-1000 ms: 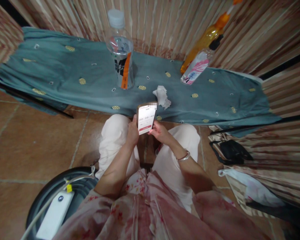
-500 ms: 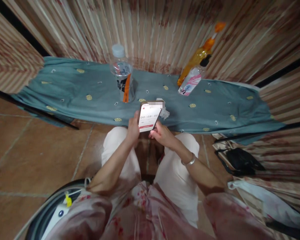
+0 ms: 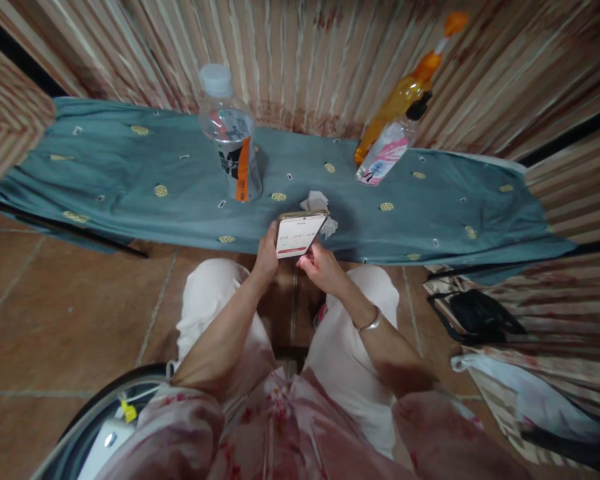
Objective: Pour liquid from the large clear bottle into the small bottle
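A smartphone [image 3: 299, 235] with a lit white screen, showing timer digits and a red bar, is held above my knees at the table's near edge. My left hand [image 3: 267, 257] grips its left side. Around the lower right corner my right hand [image 3: 323, 267] is closed, its thumb near the bottom of the screen; the fingers behind the phone are hidden. Just beyond the phone lies crumpled white tissue [image 3: 317, 200] on the green cloth [image 3: 180, 220]. A clear bottle with an orange and black label [image 3: 233, 153] stands to the left.
At the back right stand an amber pump bottle [image 3: 391, 113] and a clear bottle with a pink label [image 3: 386, 155]. Pleated curtains [image 3: 290, 60] enclose the table. A black bag [image 3: 485, 315] lies on the floor at right. Behind my left arm is a round dark container [image 3: 80, 420] holding a white object.
The phone has tipped flatter, so its screen looks shorter, and more of the tissue shows. The view has shifted slightly; both hands keep their hold.
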### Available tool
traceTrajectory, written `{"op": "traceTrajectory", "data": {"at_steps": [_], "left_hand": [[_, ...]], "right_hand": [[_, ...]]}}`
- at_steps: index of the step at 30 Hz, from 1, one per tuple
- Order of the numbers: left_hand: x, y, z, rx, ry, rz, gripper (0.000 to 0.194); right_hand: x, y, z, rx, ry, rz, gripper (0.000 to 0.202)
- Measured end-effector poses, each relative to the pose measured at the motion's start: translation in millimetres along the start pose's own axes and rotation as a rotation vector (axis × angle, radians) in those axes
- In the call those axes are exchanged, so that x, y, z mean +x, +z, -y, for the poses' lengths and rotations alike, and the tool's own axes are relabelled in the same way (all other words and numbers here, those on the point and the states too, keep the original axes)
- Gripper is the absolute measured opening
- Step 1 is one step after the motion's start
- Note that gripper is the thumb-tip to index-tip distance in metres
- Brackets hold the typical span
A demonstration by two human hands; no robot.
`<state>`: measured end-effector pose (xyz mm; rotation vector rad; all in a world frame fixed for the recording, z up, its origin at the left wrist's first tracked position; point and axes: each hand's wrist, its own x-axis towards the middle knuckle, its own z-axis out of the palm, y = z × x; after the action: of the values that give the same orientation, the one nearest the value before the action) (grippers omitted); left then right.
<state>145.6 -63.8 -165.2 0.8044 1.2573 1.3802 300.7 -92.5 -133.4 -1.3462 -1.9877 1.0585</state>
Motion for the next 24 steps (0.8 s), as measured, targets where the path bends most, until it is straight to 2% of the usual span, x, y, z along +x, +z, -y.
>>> {"op": "traceTrajectory", "data": {"at_steps": [6,8,13,18,24], "left_hand": [[-10,1.9,-3,-0.061,-0.128,0.068,0.047],[-14,4.7,-6,-0.072,-0.116,0.066,0.047],[-17,11.1,-8,-0.030,-0.008,-0.027,0.038],[-15,4.6,-3,-0.048,-0.004,-0.015,0.044],[-6,-3.7,-6,-0.057,0.006,-0.026,0.042]], "right_hand": [[-1,-1,-5,0.030,-0.010,-0.003,0.036],[-2,0,-6,0.029,-0.049,-0.036,0.036],[-3,-3,-6,-0.004,-0.150,-0.144,0.048],[-4,-2,-8,-0.005,-0.157,-0.059,0.045],[4,5,-9,0.064,-0.054,0.016,0.047]]}}
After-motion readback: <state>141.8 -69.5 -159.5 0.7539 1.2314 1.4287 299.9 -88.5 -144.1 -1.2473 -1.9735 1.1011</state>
